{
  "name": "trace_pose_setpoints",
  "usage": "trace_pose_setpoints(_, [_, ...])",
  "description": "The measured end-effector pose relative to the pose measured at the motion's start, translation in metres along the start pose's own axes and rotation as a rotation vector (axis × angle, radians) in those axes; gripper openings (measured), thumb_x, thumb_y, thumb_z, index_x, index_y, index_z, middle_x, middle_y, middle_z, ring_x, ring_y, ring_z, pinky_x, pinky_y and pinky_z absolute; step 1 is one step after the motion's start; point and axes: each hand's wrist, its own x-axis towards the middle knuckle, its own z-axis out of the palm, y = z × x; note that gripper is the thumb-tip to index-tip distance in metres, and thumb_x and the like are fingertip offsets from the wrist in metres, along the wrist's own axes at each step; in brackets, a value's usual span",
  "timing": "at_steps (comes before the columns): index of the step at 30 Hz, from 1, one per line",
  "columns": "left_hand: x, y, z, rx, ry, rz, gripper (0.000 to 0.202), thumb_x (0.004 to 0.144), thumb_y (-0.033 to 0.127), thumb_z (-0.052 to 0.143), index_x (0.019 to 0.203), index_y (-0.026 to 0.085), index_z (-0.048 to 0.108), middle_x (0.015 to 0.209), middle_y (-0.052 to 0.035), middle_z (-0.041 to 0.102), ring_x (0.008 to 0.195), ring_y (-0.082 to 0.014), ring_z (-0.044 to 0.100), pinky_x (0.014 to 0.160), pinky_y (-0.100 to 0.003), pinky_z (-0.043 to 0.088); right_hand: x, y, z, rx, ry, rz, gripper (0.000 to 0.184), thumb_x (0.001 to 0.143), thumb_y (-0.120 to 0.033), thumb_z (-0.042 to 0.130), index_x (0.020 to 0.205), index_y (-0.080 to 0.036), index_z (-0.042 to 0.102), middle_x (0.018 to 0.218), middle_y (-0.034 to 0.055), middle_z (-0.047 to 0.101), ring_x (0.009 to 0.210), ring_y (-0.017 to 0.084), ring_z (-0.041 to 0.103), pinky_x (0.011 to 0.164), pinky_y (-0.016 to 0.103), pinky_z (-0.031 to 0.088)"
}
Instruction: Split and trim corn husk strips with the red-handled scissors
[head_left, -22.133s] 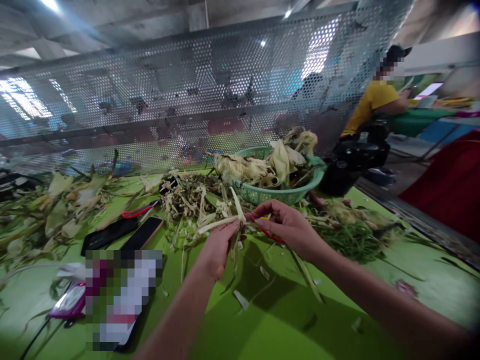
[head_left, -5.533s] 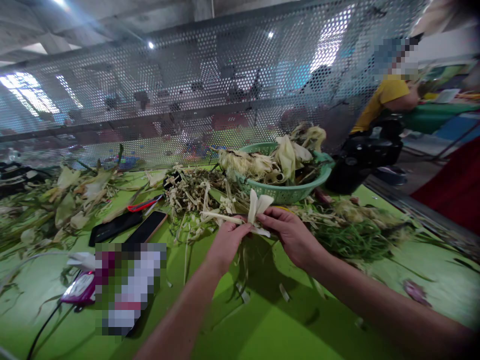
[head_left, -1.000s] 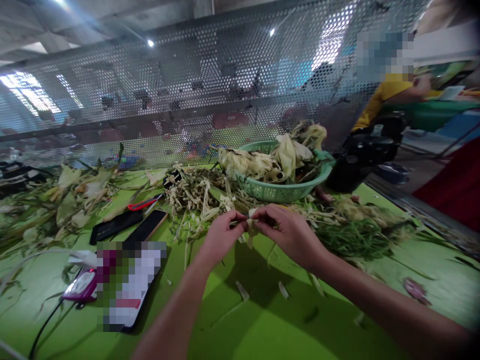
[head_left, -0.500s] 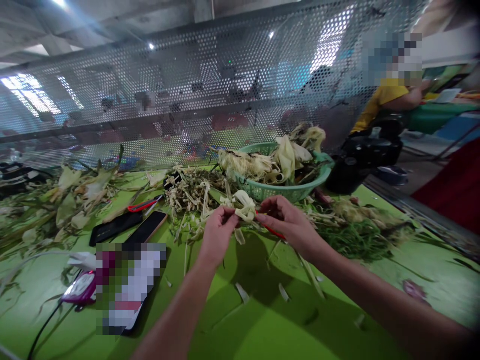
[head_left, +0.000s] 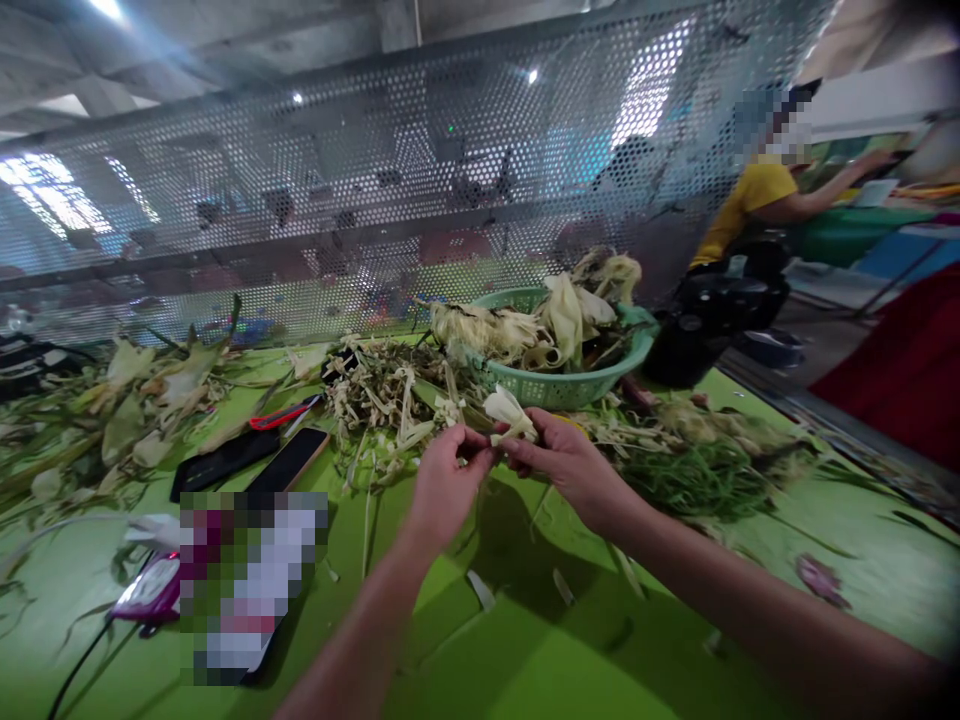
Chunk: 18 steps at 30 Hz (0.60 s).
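A pale, folded strip of corn husk (head_left: 513,412) is between my two hands, above the green table. My right hand (head_left: 574,465) pinches its base between thumb and fingers. My left hand (head_left: 450,480) is closed at the strip's lower left end, thumb against fingertips; what it grips there is mostly covered by the fingers. A small yellow edge shows behind my right hand, too hidden to name. Close behind the hands lies a heap of cut husk scraps (head_left: 382,390). Beyond stands a green plastic basket (head_left: 577,385) filled with husks and corn silk.
At left lie a red-handled cutter (head_left: 283,413), a dark phone (head_left: 289,462), a black flat case (head_left: 225,465), a pixelated phone and a purple device (head_left: 150,590) with cables. Green shredded strands (head_left: 697,480) lie right. A perforated metal screen (head_left: 360,200) rises behind; a person in yellow (head_left: 750,200) sits beyond.
The husk strip has turned and shifted slightly right, now fanned upward in my right hand. My left fingers have moved right, closer to the right ones. The red piece by my right hand is out of sight.
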Motion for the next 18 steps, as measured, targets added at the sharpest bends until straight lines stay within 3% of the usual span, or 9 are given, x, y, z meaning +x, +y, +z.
trace_pose_setpoints(7, [0.003, 0.004, -0.014, 0.252, -0.039, 0.153, 0.014, 0.078, 0.014, 0.053, 0.086, 0.018, 0.064, 0.089, -0.0057, 0.063, 0.087, -0.0193, 0.055, 0.081, -0.032, 0.041, -0.001, -0.005, -0.004, -0.001, 0.096, 0.004, 0.023, 0.078, -0.038, 0.062, 0.086, -0.019, 0.052, 0.069, -0.0021, 0.052, 0.060, 0.011, 0.048, 0.055, 0.023, 0.041])
trace_pose_setpoints(11, [0.003, 0.006, -0.015, 0.308, -0.108, 0.195, 0.020, 0.079, 0.016, 0.051, 0.092, 0.020, 0.065, 0.094, -0.0062, 0.062, 0.094, -0.0219, 0.052, 0.086, -0.034, 0.039, 0.000, -0.006, -0.007, -0.054, 0.083, 0.003, 0.024, 0.080, -0.040, 0.061, 0.090, -0.020, 0.052, 0.069, -0.0018, 0.052, 0.060, 0.011, 0.048, 0.054, 0.023, 0.042])
trace_pose_setpoints(18, [-0.001, 0.009, -0.003, 0.146, -0.230, 0.127, 0.022, 0.087, 0.022, 0.040, 0.086, 0.018, 0.062, 0.092, -0.0066, 0.061, 0.086, -0.0198, 0.051, 0.081, -0.031, 0.039, -0.006, -0.003, 0.002, -0.249, -0.026, -0.161, 0.022, 0.082, -0.036, 0.060, 0.095, -0.020, 0.055, 0.091, 0.0027, 0.058, 0.088, 0.018, 0.054, 0.079, 0.031, 0.046])
